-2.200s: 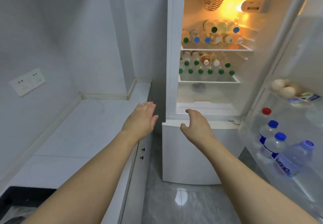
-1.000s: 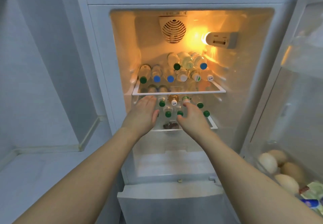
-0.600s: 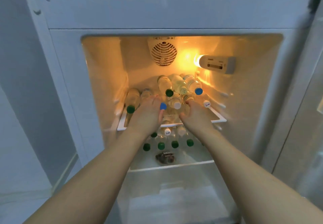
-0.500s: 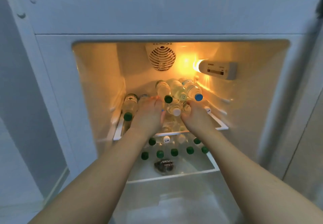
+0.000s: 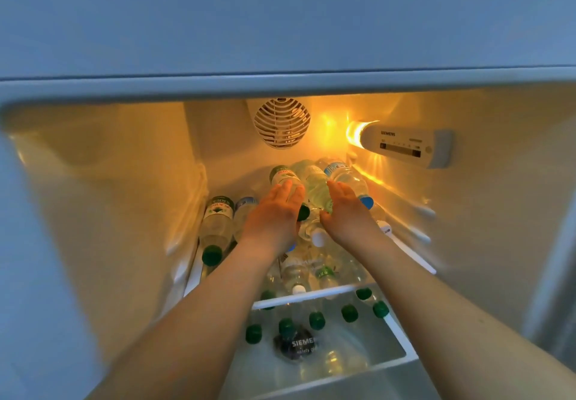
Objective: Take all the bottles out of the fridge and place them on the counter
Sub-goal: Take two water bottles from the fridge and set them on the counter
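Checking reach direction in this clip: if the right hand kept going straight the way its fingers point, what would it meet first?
Most likely the blue-capped bottle atop the pile on the upper shelf: the right hand already lies over it, fingers pointing along its body. Beyond is the fridge's back wall; depth is unclear.

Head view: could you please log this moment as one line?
left hand open on green-capped bottle | right hand open on blue-capped bottle | top shelf | nothing lifted

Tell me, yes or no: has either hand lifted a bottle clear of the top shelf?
No: the left hand and right hand only rest on the stacked bottles, which lie on the top shelf.
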Motion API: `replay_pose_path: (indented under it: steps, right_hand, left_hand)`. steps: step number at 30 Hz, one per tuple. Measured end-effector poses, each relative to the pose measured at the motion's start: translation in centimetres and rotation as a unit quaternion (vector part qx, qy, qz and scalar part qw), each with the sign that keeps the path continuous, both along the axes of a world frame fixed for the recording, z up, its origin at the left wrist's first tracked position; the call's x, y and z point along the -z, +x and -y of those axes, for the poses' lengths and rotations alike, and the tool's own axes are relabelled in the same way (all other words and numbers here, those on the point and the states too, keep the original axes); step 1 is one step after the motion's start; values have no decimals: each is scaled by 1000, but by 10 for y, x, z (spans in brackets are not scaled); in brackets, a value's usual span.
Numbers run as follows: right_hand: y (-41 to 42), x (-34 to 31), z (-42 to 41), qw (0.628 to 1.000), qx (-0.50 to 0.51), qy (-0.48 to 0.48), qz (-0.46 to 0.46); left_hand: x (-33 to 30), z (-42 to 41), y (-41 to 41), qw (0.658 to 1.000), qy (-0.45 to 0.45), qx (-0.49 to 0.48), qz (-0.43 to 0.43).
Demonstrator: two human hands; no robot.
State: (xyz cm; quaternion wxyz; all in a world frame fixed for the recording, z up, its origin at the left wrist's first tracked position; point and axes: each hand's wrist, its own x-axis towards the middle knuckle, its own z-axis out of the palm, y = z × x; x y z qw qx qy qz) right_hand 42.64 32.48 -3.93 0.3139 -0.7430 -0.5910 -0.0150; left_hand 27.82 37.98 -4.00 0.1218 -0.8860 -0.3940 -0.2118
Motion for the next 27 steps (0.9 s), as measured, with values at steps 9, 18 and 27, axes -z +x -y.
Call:
replay_pose_path:
  steps: [9,18,27]
  right_hand:
    - [2,4,-34,999,23,38,13]
    - [-1,12,-32,997,67,26,15]
    - [-7,12,18,995,66,71,13]
  left_hand:
    - [2,-16,1,1000,15,8,5]
    - [11,-14,0,998,41,37,4]
    - [13,24,-16,996,48,50,49]
